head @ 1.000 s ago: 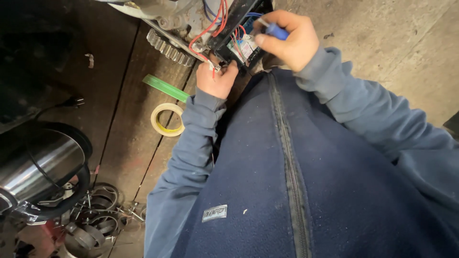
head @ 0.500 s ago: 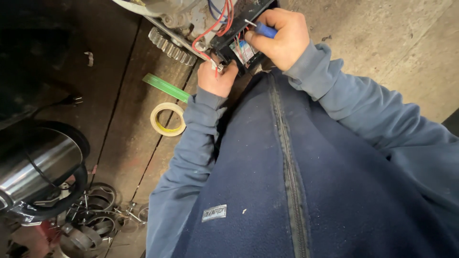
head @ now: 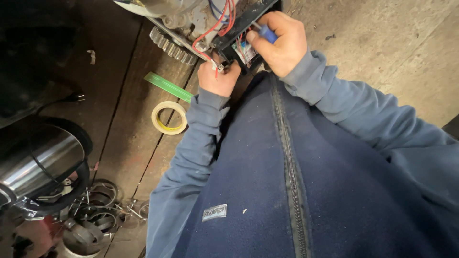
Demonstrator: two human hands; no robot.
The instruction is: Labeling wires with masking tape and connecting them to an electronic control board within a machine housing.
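Your wooden bench [head: 119,100] carries a roll of tape [head: 169,117], a green strip [head: 168,87] just beside it, and metal clamps [head: 103,210].

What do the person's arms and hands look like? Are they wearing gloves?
No gloves: the left hand and right hand are bare. Both arms wear long grey-blue sleeves with ribbed cuffs at the wrists, a bit wrinkled. Over the chest is a dark blue vest with a zip.

Dark wooden planks [head: 119,95] left, concrete floor [head: 392,52] right.
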